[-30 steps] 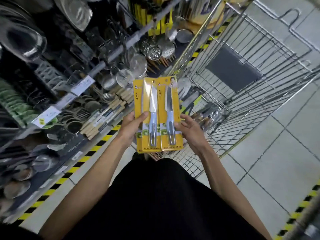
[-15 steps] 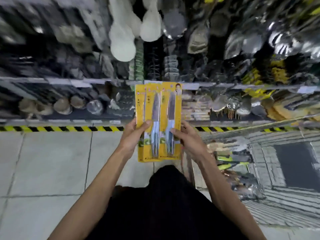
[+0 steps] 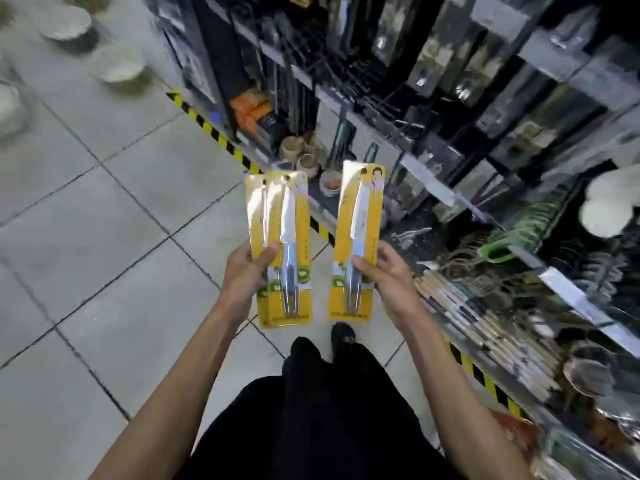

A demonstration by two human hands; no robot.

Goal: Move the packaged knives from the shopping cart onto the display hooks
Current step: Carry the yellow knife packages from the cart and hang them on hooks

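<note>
My left hand [image 3: 247, 271] grips a stack of two yellow packaged knives [image 3: 282, 220] by the lower half, thumb across the front. A single yellow packaged knife [image 3: 360, 216] is held upright by my right hand [image 3: 389, 277], thumb on the handle area. The two sets are held apart over the tiled floor, in front of the display shelving [image 3: 433, 161]. Each card has a hang hole at its top. The shopping cart is out of view. I cannot make out individual display hooks in the blurred rack.
Shelving with packaged kitchen utensils runs along the right, edged by a black-and-yellow floor strip [image 3: 214, 129]. Wooden-handled tools [image 3: 485, 323] lie on the low shelf by my right arm. Pale bowls [image 3: 117, 67] sit on the floor at top left. Grey tiles lie to the left.
The view has swung left, away from the cart, to a further stretch of shelving. My hands have drawn apart, splitting the packs: two in the left hand, one in the right.
</note>
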